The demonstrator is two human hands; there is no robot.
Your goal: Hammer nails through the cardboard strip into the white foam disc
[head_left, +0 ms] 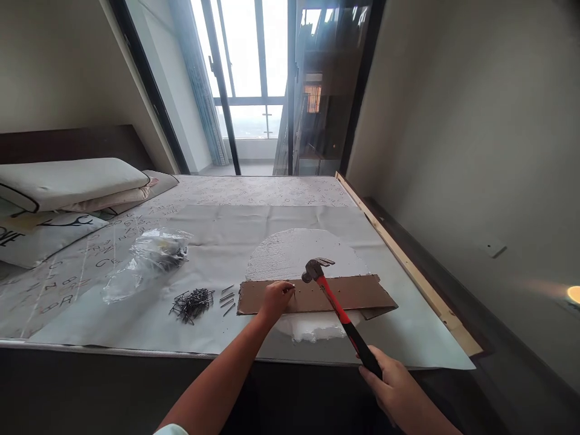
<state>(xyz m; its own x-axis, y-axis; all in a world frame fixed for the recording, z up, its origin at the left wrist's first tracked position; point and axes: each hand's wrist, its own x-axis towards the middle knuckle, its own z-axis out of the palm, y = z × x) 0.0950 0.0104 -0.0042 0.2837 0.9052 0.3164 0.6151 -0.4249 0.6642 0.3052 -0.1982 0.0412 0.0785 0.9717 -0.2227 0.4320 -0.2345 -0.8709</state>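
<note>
My left hand [277, 299] pinches a nail [294, 294] that stands upright on a strip of brown cardboard [362, 291]. A claw hammer [338, 305] with a red and black handle is gripped near its end by my right hand [389, 380]. Its metal head hovers above the cardboard, just right of my left fingers. Several small nail heads dot the strip to the right of that nail. Beneath the cardboard lies a round slab of white foam [303, 251], showing behind and in front of it.
Left of the cardboard are a few separate nails [227, 297] and a heap of nails [193, 305]. Farther left sits a clear plastic bag [156, 254]. A pale sheet [113, 332] covers part of the mattress, with a wooden rail [408, 266] along its right side and folded bedding [72, 181] at left.
</note>
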